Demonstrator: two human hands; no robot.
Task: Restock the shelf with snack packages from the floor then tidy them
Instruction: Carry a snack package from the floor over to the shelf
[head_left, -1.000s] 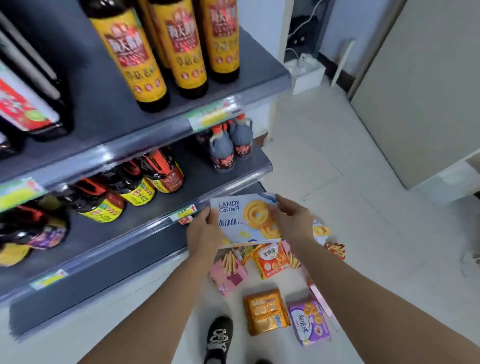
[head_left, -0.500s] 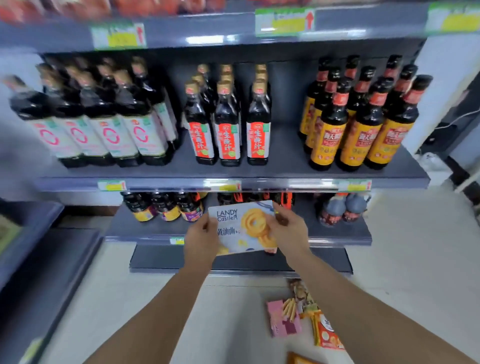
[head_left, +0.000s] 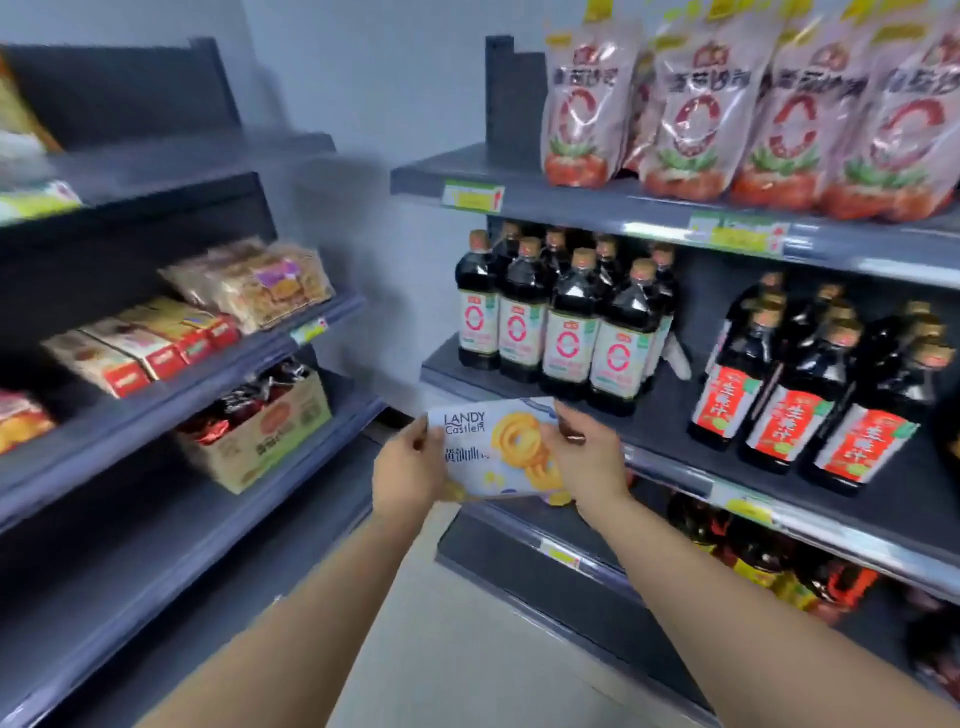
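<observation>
Both hands hold the cookie package (head_left: 498, 449) between them, in the aisle between the shelves: left hand (head_left: 410, 467) grips its left edge, right hand (head_left: 589, 462) its right edge.

The view has swung left: the sauce bottles (head_left: 566, 332), faced head-on half a second ago, now stand at 3 o'clock, and snack shelves (head_left: 156, 551) have come in at 9 o'clock. Red pouches (head_left: 779, 114) show at 1 o'clock. The floor packages (at 6 o'clock before) have left the frame; the cookie box (head_left: 498, 449) now fronts shelving, not floor.
</observation>
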